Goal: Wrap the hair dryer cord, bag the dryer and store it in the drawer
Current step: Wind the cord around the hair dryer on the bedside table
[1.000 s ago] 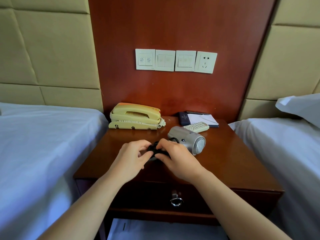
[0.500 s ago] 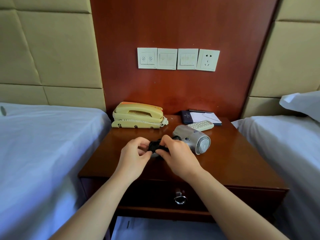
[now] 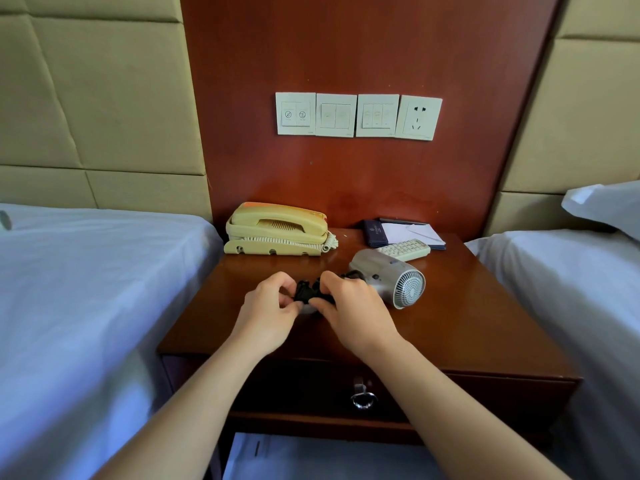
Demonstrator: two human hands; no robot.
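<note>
Two beds hem in the nightstand: the left bed [image 3: 86,289] runs close along its left edge and the right bed [image 3: 571,289] close along its right. Open wood shows on the surface [image 3: 467,327] between the hair dryer and the front and right edges. Near the middle the left hand [image 3: 273,313] and right hand [image 3: 356,313] meet, fingers [image 3: 282,282] curled round a black bundle of cord [image 3: 308,293], each gripping one end. The cord leads to the silver hair dryer [image 3: 388,273], which lies on its side just right of the right hand, its grille facing forward. Behind it lie a remote control [image 3: 403,250] and a notepad [image 3: 412,233]; a yellow telephone [image 3: 277,230] stands at the back left. Under the front edge the drawer [image 3: 304,386] is closed, its ring pull [image 3: 362,399] hanging, and its contents are hidden.
</note>
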